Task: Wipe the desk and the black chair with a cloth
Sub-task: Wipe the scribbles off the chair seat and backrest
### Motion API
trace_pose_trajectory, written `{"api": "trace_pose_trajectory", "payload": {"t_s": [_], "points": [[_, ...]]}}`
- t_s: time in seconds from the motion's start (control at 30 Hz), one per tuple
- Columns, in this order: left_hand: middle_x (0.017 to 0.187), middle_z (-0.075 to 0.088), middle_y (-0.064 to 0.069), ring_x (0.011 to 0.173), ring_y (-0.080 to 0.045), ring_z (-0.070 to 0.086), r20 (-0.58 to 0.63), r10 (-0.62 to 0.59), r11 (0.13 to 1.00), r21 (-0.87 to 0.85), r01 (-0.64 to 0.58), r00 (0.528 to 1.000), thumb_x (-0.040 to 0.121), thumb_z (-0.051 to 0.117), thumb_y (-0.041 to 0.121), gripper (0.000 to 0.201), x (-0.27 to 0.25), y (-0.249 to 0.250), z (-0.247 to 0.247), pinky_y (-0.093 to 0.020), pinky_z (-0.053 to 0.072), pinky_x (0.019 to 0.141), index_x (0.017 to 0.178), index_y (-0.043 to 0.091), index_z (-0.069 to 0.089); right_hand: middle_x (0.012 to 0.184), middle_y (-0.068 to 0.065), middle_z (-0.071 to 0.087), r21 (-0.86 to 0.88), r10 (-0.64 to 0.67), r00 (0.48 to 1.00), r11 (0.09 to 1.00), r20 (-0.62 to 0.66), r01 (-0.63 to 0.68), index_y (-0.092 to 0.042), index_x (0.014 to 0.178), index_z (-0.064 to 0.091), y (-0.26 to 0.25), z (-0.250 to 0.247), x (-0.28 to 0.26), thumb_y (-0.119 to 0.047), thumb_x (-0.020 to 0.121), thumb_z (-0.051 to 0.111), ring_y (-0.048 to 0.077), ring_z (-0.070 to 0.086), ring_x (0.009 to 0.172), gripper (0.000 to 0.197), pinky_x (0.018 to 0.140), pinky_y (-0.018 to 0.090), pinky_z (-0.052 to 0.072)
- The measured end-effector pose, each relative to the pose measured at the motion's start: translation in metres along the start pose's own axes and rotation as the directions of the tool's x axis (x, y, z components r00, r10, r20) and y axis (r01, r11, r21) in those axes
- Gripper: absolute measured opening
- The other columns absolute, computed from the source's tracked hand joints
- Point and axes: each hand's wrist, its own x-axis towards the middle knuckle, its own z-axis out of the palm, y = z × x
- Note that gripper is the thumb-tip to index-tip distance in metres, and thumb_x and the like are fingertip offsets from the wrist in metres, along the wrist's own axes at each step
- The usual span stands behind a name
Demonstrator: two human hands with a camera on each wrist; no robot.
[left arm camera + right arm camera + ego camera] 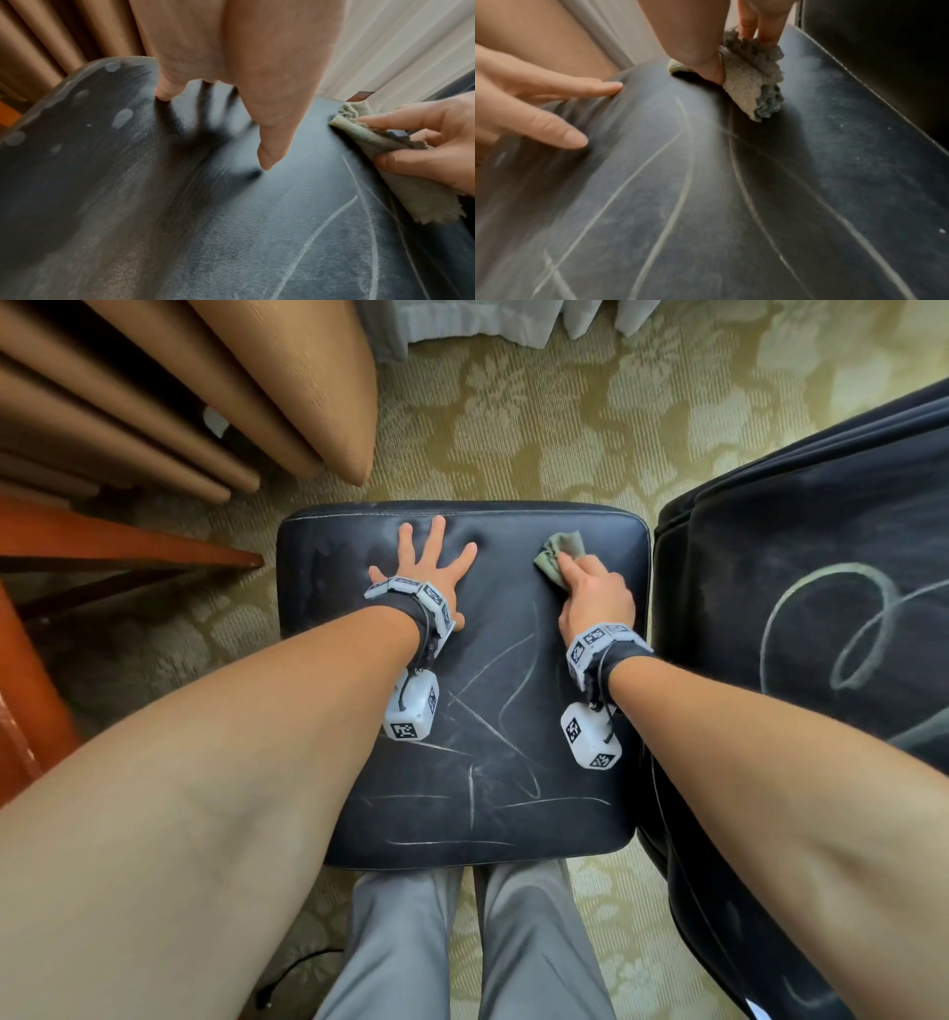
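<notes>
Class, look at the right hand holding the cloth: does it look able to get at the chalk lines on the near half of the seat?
Probably yes. The right hand grips the cloth on the seat; the chalk lines lie bare between both forearms, with nothing resting on them.

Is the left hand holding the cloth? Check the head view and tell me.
No. The left hand lies flat with fingers spread on the black chair seat, while the right hand grips the cloth.
</notes>
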Motion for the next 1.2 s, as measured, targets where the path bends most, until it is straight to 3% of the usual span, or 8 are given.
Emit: {"api": "trace_pose_trajectory", "payload": {"t_s": [0.23,0.4,0.63,0.83,0.9,0.97,1.07,1.2], "points": [[0.158,-0.034,0.004,0.145,-0.038,-0.027,-0.011,-0.012,1.000,0.012,0.013,1.000,0.085,0.070,0.043,0.102,-0.001,0.002,0.003,-0.076,0.017,0.107,0.153,0.047,-0.006,0.128,-0.009,0.052,-0.016,-0.199,0.978,0.980,0.059,0.200,-0.032,0.140,0.046,-0.012,0.014,-0.017,-0.009,0.084,0.050,0.030,0.049,0.093,0.061,0.069,0.032,0.040],[0.157,-0.036,0.003,0.145,-0.038,-0.028,-0.023,-0.020,1.000,0.023,0.020,1.000,0.084,0.070,0.046,0.104,-0.001,0.004,0.005,-0.077,0.016,0.106,0.153,0.046,-0.008,0.133,-0.008,0.049,-0.062,-0.378,0.906,0.916,0.193,0.396,-0.033,0.142,0.042,-0.017,0.014,-0.028,-0.015,0.084,0.053,0.027,0.049,0.099,0.062,0.071,0.038,0.050],[0.158,-0.034,0.001,0.145,-0.038,-0.027,-0.084,-0.020,1.000,0.019,0.022,0.996,0.087,0.066,0.045,0.100,-0.004,0.005,0.013,-0.076,0.014,0.108,0.153,0.045,-0.009,0.119,-0.003,0.049,-0.095,-0.260,0.963,0.959,0.076,0.267,-0.032,0.135,0.044,-0.014,0.010,-0.030,-0.006,0.087,0.048,0.026,0.043,0.104,0.055,0.054,0.032,0.033],[0.162,-0.022,0.003,0.149,-0.033,-0.019,-0.158,0.001,1.000,-0.029,-0.005,0.987,0.090,0.065,0.033,0.086,-0.013,0.001,0.019,-0.069,0.013,0.113,0.155,0.041,0.009,0.117,0.002,0.045,-0.026,-0.003,0.996,1.000,-0.084,0.001,-0.029,0.132,0.042,0.002,0.010,-0.034,-0.001,0.080,0.052,0.028,0.044,0.102,0.060,0.046,0.025,0.018],[0.163,-0.020,0.004,0.149,-0.031,-0.017,-0.173,0.002,1.000,-0.026,-0.007,0.985,0.090,0.065,0.032,0.082,-0.019,-0.003,0.024,-0.068,0.016,0.113,0.154,0.041,0.014,0.119,0.005,0.042,-0.019,0.122,0.986,0.992,-0.114,-0.124,-0.029,0.136,0.037,0.005,0.009,-0.037,0.001,0.079,0.053,0.028,0.043,0.100,0.066,0.047,0.029,0.024],[0.163,-0.018,0.005,0.150,-0.029,-0.015,-0.188,-0.008,0.999,-0.039,0.000,0.982,0.090,0.065,0.032,0.079,-0.025,-0.006,0.032,-0.068,0.019,0.113,0.153,0.042,0.017,0.123,0.006,0.039,-0.011,0.184,0.982,0.983,-0.053,-0.184,-0.027,0.137,0.035,0.008,0.011,-0.041,0.005,0.078,0.051,0.030,0.042,0.102,0.069,0.051,0.031,0.029],[0.162,-0.018,0.006,0.150,-0.028,-0.014,-0.210,-0.048,0.996,-0.077,0.032,0.977,0.091,0.064,0.029,0.077,-0.035,-0.010,0.047,-0.068,0.021,0.111,0.152,0.043,0.020,0.128,0.006,0.039,-0.005,0.165,0.986,0.986,0.016,-0.165,-0.028,0.137,0.036,0.013,0.015,-0.044,0.005,0.078,0.050,0.033,0.043,0.103,0.069,0.050,0.029,0.027],[0.162,-0.021,0.007,0.149,-0.029,-0.017,-0.198,-0.076,0.994,-0.087,0.059,0.977,0.091,0.058,0.017,0.079,-0.042,-0.012,0.064,-0.069,0.019,0.112,0.152,0.044,0.017,0.128,0.006,0.043,0.029,0.099,0.995,0.995,-0.005,-0.099,-0.028,0.139,0.038,0.021,0.015,-0.042,0.000,0.079,0.052,0.036,0.049,0.100,0.068,0.067,0.033,0.036]]}}
